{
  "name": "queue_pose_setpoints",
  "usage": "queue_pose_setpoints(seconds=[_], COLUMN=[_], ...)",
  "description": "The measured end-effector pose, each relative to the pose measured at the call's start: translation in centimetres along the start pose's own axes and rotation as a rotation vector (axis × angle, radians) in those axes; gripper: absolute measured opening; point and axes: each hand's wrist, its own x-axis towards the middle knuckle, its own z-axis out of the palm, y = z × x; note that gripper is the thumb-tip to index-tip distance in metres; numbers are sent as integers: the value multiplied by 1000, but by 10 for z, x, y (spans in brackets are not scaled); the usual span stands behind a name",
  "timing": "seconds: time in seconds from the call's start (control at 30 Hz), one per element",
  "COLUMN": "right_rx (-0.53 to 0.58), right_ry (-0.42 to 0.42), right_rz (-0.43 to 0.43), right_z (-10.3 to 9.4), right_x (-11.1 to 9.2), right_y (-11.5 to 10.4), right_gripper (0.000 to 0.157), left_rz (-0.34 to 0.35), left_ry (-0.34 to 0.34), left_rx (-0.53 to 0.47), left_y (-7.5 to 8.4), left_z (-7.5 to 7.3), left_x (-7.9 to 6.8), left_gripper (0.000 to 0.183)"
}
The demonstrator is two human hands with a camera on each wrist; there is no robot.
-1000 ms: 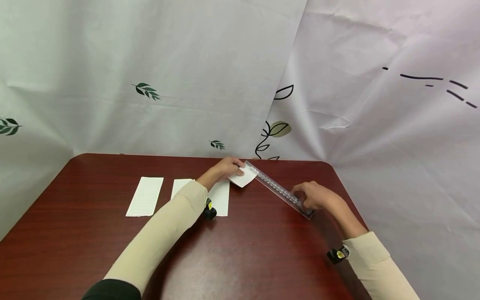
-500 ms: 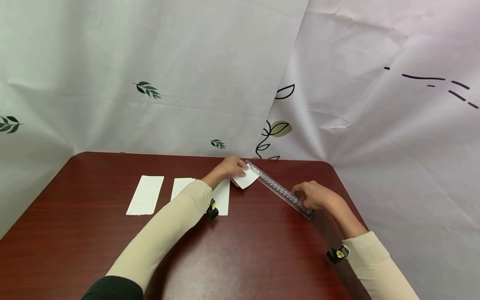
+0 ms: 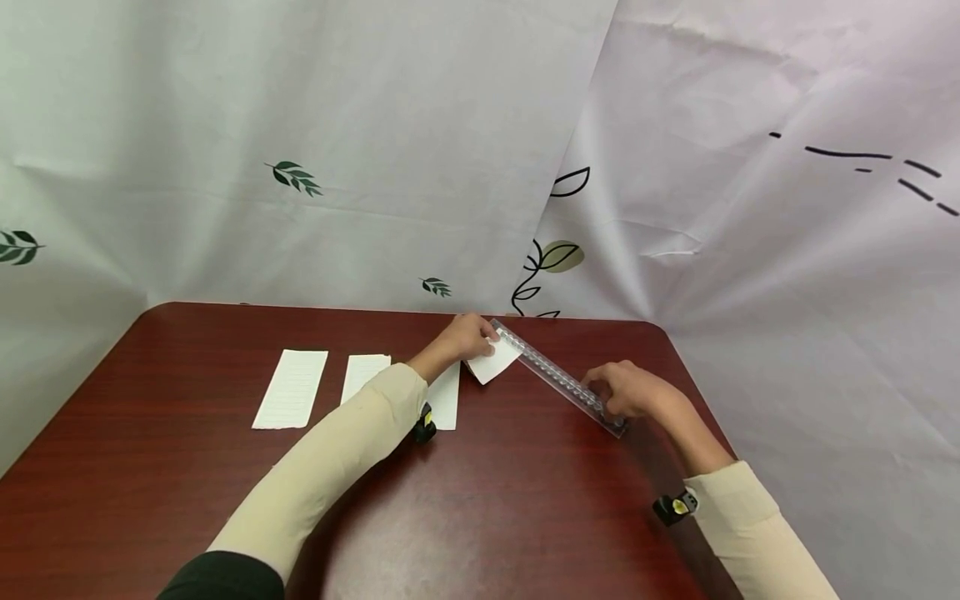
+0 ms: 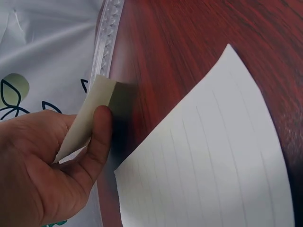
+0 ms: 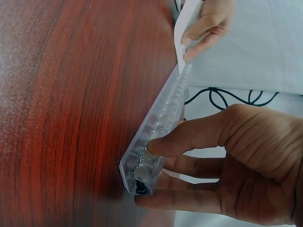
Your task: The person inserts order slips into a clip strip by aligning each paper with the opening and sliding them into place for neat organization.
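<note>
My left hand (image 3: 467,336) pinches a small white piece of paper (image 3: 495,360) near the table's far edge. In the left wrist view this paper (image 4: 85,120) looks cream and bent, held between thumb and fingers. It meets the far end of a clear plastic bar (image 3: 555,379) that has a coil-like pattern inside and lies slantwise. At the bar's near end my right hand (image 3: 628,392) grips it. In the right wrist view the thumb lies on top of the bar (image 5: 158,120), with the fingers at its far side and end.
Three white paper sheets lie on the brown table (image 3: 480,517): a left one (image 3: 291,389), a middle one (image 3: 365,372) and a right one (image 3: 447,396), partly behind the left arm. A lined sheet (image 4: 203,156) fills the left wrist foreground. A printed cloth (image 3: 360,150) hangs behind.
My left hand has shifted slightly to the right with the paper, which has moved a little along the bar. The right hand and the bar have stayed in place.
</note>
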Motion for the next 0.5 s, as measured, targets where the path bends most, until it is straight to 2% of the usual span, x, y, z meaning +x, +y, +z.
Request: queue_pose_setpoints(seconds=[0.13, 0.17, 0.23, 0.37, 0.5], right_rx=[-11, -10, -6, 4, 5], right_ry=[-2, -3, -8, -16, -17], right_rz=[-21, -19, -14, 0, 2], right_z=[0, 0, 0, -2, -2], right_x=[0, 0, -1, -1, -2], right_y=[0, 0, -1, -1, -2], right_gripper=[64, 63, 63, 62, 63], left_rz=[49, 39, 2, -56, -65], left_ry=[7, -12, -72, -147, -156], left_rx=[59, 53, 42, 17, 5], left_y=[-20, -20, -12, 11, 19], left_z=[11, 11, 7, -6, -5], left_x=[20, 21, 15, -8, -18], left_gripper=[35, 36, 38, 42, 44])
